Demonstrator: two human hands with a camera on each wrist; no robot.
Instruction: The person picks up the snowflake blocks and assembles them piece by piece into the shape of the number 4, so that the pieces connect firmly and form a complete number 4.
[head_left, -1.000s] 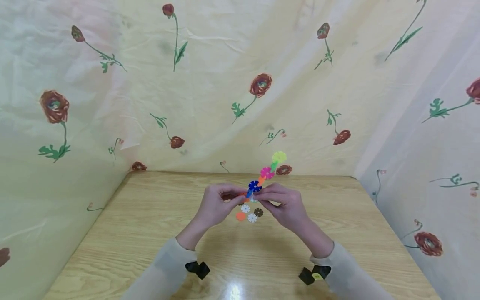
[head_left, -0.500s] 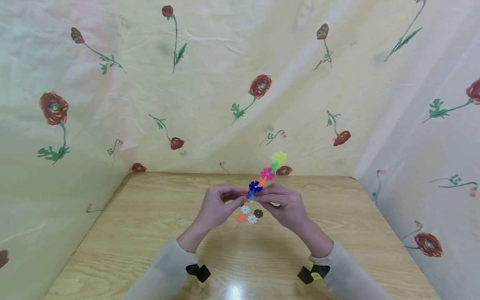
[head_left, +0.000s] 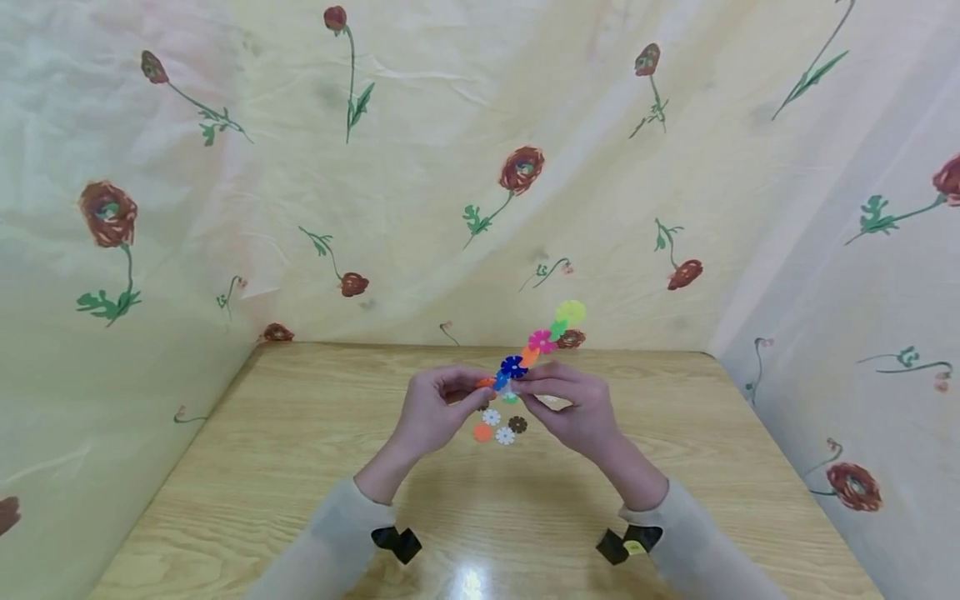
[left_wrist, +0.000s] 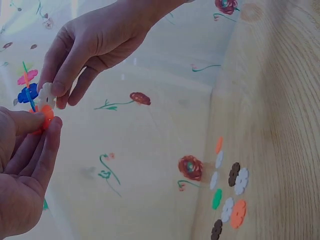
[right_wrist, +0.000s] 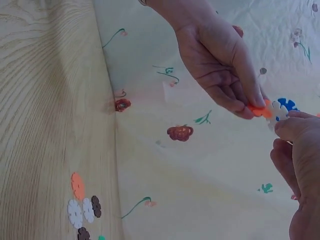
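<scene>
Above the table a chain of slotted plastic snowflake discs slants up to the right in the head view: a light blue disc [head_left: 500,382], a dark blue disc [head_left: 513,367], a pink disc [head_left: 542,342] and a yellow disc [head_left: 571,312], with orange and green ones between. My left hand [head_left: 438,412] pinches an orange disc [left_wrist: 47,114] at the chain's lower end. Between thumb and fingers, my right hand [head_left: 576,408] holds a white disc [left_wrist: 46,92], right against the orange one. Fingers partly hide both discs.
Several loose discs lie on the wooden table [head_left: 300,475] below the hands, among them an orange disc [head_left: 482,432], a white disc [head_left: 506,436] and a brown disc [head_left: 517,425]. A flowered cloth [head_left: 420,208] hangs around the table's back and sides.
The chain's upper end has leaned slightly to the right, and more of its lower end shows between the hands. Both hands stay almost in place.
</scene>
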